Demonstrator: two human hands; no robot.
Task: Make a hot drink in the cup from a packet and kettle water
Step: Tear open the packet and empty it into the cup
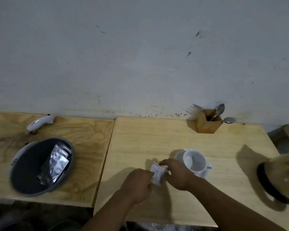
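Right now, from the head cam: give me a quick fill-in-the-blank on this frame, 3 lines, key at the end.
1. Both hands, left hand and right hand, hold a small ____ between them.
2. The white cup stands on a ____ and holds no liquid.
3. The spare foil packets lie inside the grey ____ on the left table.

Missing words: packet; saucer; bowl

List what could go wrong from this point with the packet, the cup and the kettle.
1. Both hands, left and right, pinch the packet beside the cup, not over it; tearing it there could spill powder on the table.
2. The cup sits on a saucer right by the right hand; a jerk might knock it.
3. The kettle stands near the table's right edge.
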